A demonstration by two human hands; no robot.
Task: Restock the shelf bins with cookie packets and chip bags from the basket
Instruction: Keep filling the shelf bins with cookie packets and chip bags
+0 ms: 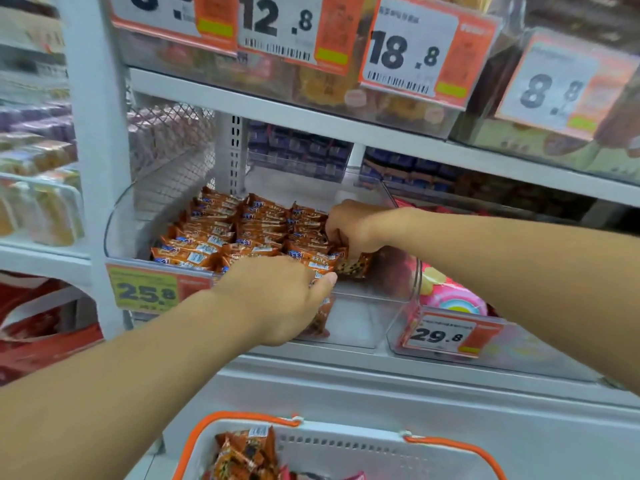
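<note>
Now | left hand (277,299) grips cookie packet (320,317) | right hand (349,226) pinches another packet (356,266)

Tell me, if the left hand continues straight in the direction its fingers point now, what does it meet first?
Probably the orange cookie packets in the clear bin. The left hand points up and right, its fingertips already at the front packets, near the right hand. Depth is unclear.

White metal shelving (311,116), price tags (408,46), bright store light.
</note>
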